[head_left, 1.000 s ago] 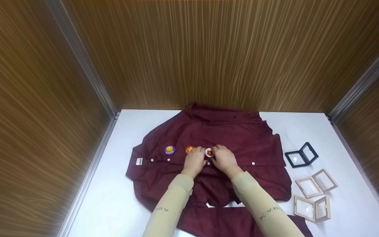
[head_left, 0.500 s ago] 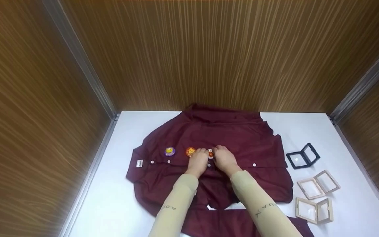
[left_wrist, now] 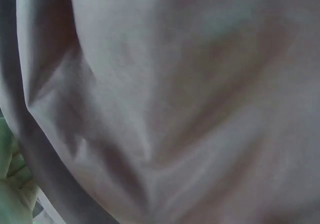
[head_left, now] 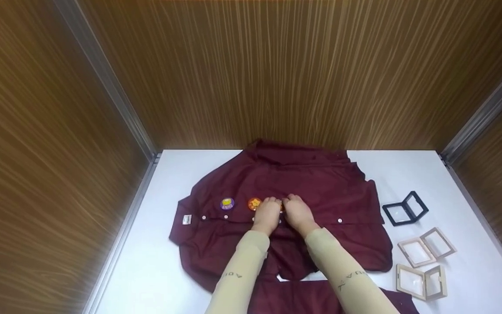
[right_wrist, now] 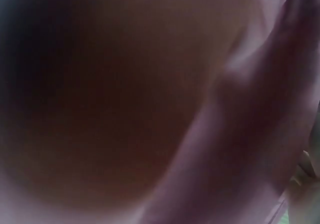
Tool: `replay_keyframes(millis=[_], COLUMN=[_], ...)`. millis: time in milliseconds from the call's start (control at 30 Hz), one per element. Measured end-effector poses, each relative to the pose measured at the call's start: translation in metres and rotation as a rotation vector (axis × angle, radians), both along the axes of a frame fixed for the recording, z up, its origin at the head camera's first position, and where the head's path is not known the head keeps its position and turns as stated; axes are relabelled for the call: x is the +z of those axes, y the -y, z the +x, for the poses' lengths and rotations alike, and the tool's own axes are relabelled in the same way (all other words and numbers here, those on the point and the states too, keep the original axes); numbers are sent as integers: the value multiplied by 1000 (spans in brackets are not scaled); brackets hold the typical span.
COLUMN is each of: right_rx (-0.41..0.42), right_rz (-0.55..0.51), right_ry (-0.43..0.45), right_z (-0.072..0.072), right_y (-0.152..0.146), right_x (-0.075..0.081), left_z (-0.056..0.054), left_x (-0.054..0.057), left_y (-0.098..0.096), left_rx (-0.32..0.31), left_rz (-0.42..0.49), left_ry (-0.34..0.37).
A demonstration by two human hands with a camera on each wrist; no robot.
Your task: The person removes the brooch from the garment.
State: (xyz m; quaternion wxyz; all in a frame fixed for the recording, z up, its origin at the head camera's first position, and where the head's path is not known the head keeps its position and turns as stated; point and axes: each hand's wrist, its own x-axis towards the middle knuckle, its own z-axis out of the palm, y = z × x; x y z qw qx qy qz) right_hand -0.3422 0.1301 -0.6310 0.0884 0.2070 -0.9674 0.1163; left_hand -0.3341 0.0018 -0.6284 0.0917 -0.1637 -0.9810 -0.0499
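Observation:
A maroon button-up shirt [head_left: 312, 183] lies spread on the white table, collar to the left. My left hand [head_left: 267, 213] and right hand [head_left: 300, 214] meet near its button strip, fingers curled at either side of a round pin badge [head_left: 282, 206]. Only a sliver of that badge shows; the hands hide the rest. Just left of my left hand is an orange badge with a yellow star shape [head_left: 254, 203], and farther left a purple badge with a yellow figure [head_left: 227, 203]. Both wrist views are filled by close, blurred folds of shirt cloth [left_wrist: 150, 109].
To the right of the shirt stand three hinged, clear-windowed frames: a black one [head_left: 394, 214], a light wooden one [head_left: 416, 253] and another wooden one [head_left: 411, 281]. More maroon cloth [head_left: 294, 296] lies at the front, under the forearms. Wood-patterned walls [head_left: 251, 78] enclose the table.
My left hand has shifted right, closer to my right hand, and now covers most of the badge between them. The orange badge shows more fully. The whole view has shifted slightly.

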Motion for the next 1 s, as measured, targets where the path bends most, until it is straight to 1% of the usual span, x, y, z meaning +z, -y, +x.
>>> replay_keyframes(millis=[167,267,500,733,1000], right_rx=[0,1,15,59,104], right_rz=[-13,-29,-73,-113,-154], right_ry=[22,4,-24,-69,-48], right_z=[3,3,3,3,-1], right_y=[-2,-3,-4,-6,-10], right_x=[1,2,6,10,17], left_z=[2,1,-1,1,1], left_x=[-3,-2,1,1,7], left_y=[-4,-4,-2,2,11], left_rx=[6,8,1,-3,-50], left_rz=[-32,-28,24,59,113], left_ry=[-29,-42,-34,-42,-74])
